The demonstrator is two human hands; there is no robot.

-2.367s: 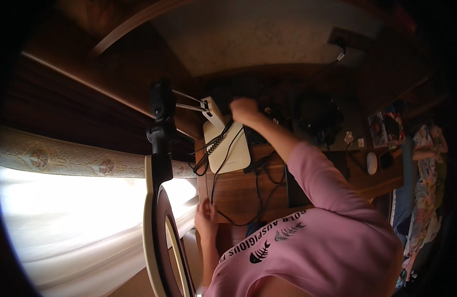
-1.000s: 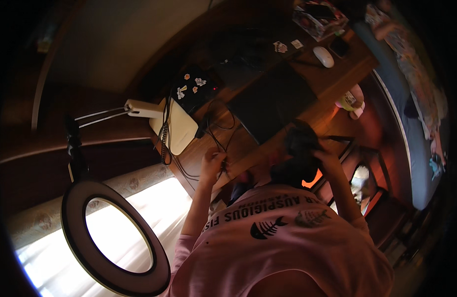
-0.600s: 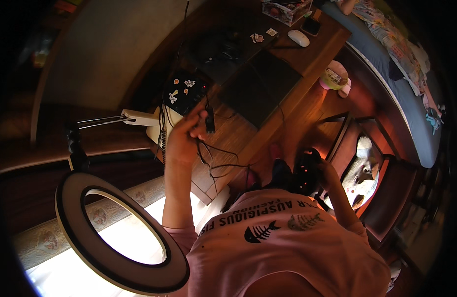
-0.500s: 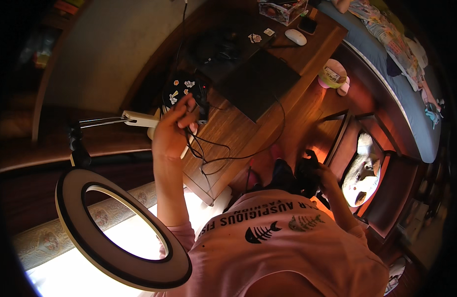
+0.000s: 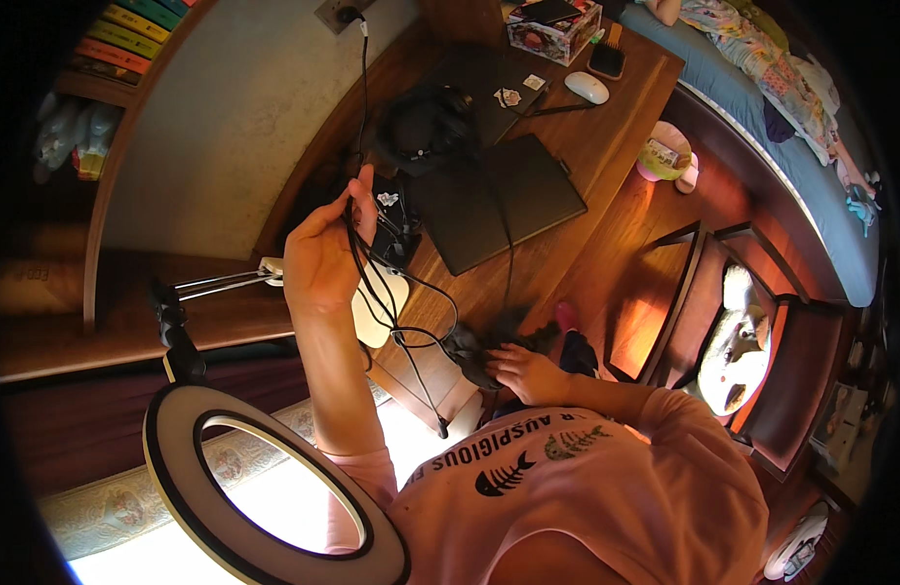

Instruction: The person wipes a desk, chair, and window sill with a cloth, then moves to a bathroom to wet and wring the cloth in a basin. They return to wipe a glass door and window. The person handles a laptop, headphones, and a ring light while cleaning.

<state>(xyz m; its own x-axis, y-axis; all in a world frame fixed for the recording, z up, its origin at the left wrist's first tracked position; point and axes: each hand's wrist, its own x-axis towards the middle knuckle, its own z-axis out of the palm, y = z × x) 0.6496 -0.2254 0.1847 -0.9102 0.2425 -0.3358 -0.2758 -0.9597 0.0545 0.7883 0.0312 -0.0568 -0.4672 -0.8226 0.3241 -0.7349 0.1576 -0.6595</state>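
One black headset (image 5: 423, 127) beyond left fingers (image 5: 365, 187)

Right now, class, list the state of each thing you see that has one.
Black cable, looped, one end dangling
Left hand, raised, gripping it
Right hand, on a dark object
Wall plug, in its socket
Ring lamp, apparently unlit
Dark slab, flat on the desk
White mouse, on the desk

One wide fisheye view looks steeply down from the wearer's head, close above the pink printed fabric shirt (image 5: 616, 497), reaching across the brown wooden worktop (image 5: 616, 122).
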